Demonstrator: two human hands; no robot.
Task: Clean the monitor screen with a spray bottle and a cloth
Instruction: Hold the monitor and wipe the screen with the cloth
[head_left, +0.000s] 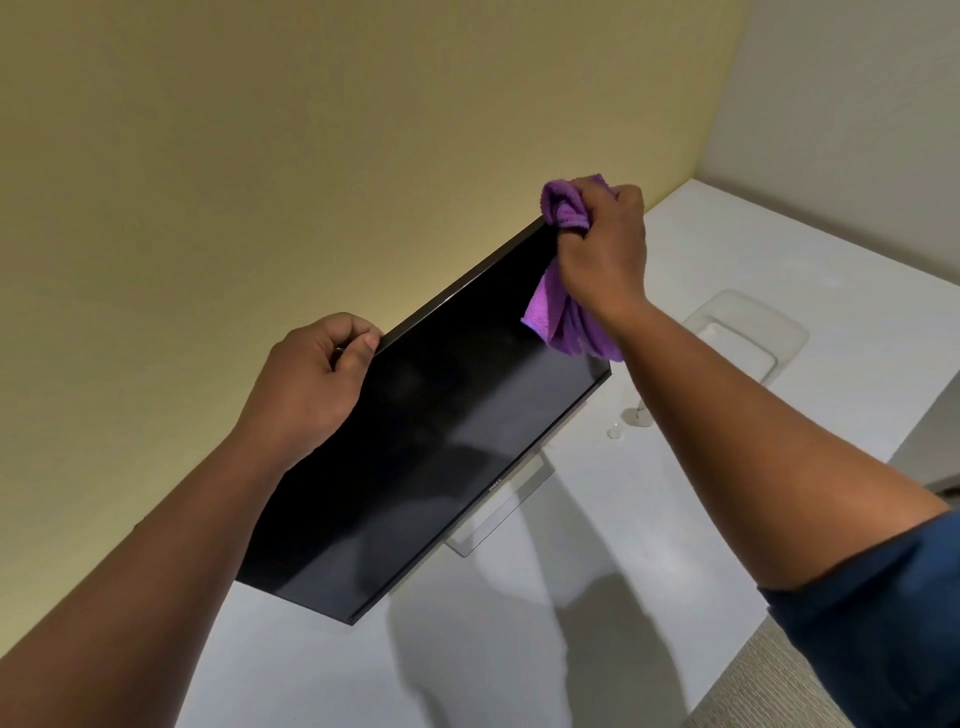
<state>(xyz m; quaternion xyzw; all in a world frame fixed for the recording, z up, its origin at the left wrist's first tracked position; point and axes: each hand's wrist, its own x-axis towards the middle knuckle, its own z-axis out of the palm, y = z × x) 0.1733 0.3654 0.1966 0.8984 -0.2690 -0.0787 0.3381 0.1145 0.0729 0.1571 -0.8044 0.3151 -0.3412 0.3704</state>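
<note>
We note a yellow wall (260, 156) behind the work area and a white desk (675, 519) beneath it. The monitor (441, 457) stands on its pale stand (498, 514) on the desk, screen dark and unlit, appearing tilted in this view. Our left hand (306, 384) grips the monitor's top edge near the upper left corner, fingers curled over the back and thumb on the front bezel. Our right hand (602, 244) is clamped on a bunched purple cloth (566, 317) at the upper right corner of the screen; part of the cloth hangs down against the glass. A clear tray-like item (748, 327) lies on the desk to the right. A small clear object (636, 415), possibly the spray bottle, sits near the forearm; we cannot tell.
</note>
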